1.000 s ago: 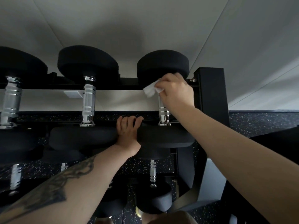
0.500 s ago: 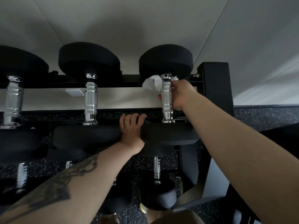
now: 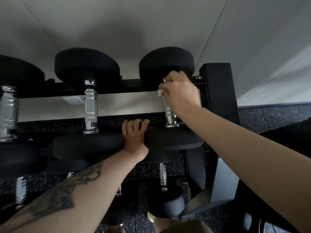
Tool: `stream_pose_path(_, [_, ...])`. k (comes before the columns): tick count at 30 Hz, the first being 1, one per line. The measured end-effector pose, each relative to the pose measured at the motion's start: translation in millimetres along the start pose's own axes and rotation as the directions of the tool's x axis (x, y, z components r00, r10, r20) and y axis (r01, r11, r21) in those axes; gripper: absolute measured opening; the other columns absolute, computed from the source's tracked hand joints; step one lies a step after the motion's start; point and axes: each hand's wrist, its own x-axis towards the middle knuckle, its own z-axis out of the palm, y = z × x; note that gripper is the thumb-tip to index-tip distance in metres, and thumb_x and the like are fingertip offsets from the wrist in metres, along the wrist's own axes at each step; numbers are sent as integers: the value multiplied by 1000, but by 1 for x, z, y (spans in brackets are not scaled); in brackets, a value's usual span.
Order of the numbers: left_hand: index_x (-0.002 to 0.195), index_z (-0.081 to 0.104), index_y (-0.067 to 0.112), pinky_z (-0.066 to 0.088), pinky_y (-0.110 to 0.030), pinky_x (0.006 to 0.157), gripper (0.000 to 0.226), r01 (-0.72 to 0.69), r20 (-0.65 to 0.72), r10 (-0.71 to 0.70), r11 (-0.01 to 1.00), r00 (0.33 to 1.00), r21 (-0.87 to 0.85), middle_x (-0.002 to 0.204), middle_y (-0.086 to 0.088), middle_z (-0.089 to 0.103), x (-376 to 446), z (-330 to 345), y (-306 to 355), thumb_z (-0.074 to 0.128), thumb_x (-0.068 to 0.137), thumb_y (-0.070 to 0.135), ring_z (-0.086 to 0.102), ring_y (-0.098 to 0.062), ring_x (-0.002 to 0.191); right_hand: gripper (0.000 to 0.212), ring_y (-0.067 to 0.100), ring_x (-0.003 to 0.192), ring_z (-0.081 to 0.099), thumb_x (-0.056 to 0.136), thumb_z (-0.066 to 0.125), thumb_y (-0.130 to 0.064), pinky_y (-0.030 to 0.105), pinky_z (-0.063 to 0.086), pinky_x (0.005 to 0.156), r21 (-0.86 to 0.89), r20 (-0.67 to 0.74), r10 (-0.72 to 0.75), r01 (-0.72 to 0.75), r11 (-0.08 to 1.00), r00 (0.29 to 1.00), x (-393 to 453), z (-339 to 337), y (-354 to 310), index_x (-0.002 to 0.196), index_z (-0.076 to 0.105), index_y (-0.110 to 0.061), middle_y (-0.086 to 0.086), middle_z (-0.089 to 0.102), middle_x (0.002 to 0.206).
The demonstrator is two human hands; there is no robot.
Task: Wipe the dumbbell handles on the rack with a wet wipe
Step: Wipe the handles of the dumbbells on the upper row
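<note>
- Currently, the rightmost top-row dumbbell handle (image 3: 170, 113) is seen running away from the camera, its long axis near vertical in the view, between a far black head (image 3: 166, 62) and a near black head (image 3: 173, 139).
- The right hand (image 3: 180, 91) is wrapped round the upper, far part of that handle, with the wet wipe (image 3: 160, 91) pinched against the metal; only a small white corner of the wipe shows at the hand's left edge.
- The left hand (image 3: 134, 134) is hooked by curled fingers over the near edge of the rack (image 3: 217, 91), in the gap between two near dumbbell heads; it is judged to be bracing, not wiping.
- The two hands are held apart, the right farther up and to the right, and nearer the work by contact.
- The bare lower stretch of the handle, chromed and ringed, lies between the right hand and the near head; a stroke along the axis toward the camera is judged to be the natural next pass.
- The neighbouring handle (image 3: 90, 108) lies parallel, well to the left; a third (image 3: 8, 111) is cut by the frame's left edge.
- A lower-row handle (image 3: 163, 176) is visible beneath, parallel again.
- The floor (image 3: 272, 116) is dark and speckled; pale wall panels (image 3: 151, 22) stand behind the rack.
- Whether any handle is already wiped cannot be told.
</note>
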Motion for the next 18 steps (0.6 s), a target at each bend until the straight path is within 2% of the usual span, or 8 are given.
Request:
stream_pose_path(4, [141,33,21,-12,-38,112,63,28,24,-28,1000,999,6,139,-7,35,0,-1,1,58,84,22,25,-29,133,21,19,104,48,91,56,-18,29,40,68,41,45,-74,72,997,996,-4,-6,9,101,74,-21,1,56,108])
stream_pose_path(6, [142,30,22,-13,-38,111,63,40,53,-40,999,998,8,140,-6,33,-1,-2,1,57,85,25,23,-28,134,22,19,102,54,90,56,-19,26,36,66,104,-74,50,-42,994,996,4,-4,6,104,73,-23,-1,60,109])
stream_pose_path(8, [142,29,23,-13,-37,111,62,35,64,-36,999,997,8,140,-5,33,0,-3,1,55,86,27,22,-27,135,22,20,99,58,89,58,-16,28,43,68,198,-173,195,-160,967,965,6,3,-4,102,74,-22,-2,63,110])
stream_pose_path(11, [142,31,22,-13,-37,111,60,39,52,-38,999,998,-12,139,-6,33,0,-3,2,54,87,24,23,-28,134,15,12,91,61,84,66,-20,27,51,75,407,-52,401,-347,845,915,2,0,-6,94,74,-25,-6,66,103])
stream_pose_path(12, [141,33,21,-13,-37,111,60,32,48,-31,999,998,-11,138,-6,35,-1,-2,0,55,86,23,25,-29,133,9,9,88,62,81,71,-23,24,51,75,542,57,474,-426,724,878,1,-3,-1,89,73,-25,-7,68,98])
stream_pose_path(14, [135,44,16,-6,-39,111,60,13,28,-13,1000,1000,-15,129,-11,45,-1,2,-2,65,78,18,36,-34,126,15,11,88,66,75,78,-19,25,55,77,798,329,564,-542,263,757,1,-7,11,87,69,-17,0,70,96])
stream_pose_path(16, [123,55,13,3,-42,110,61,-4,-13,4,1000,1000,1,115,-14,55,0,9,-3,74,65,13,49,-38,113,29,17,87,68,76,75,-4,26,57,74,831,527,527,-534,-155,667,5,-3,22,103,65,-4,10,69,101])
stream_pose_path(18, [118,58,11,7,-42,108,54,-2,-50,3,1000,999,12,109,-15,58,0,12,-3,71,66,15,53,-40,107,33,17,80,69,80,69,1,23,58,67,748,663,438,-512,-423,607,12,4,28,112,61,3,12,69,95])
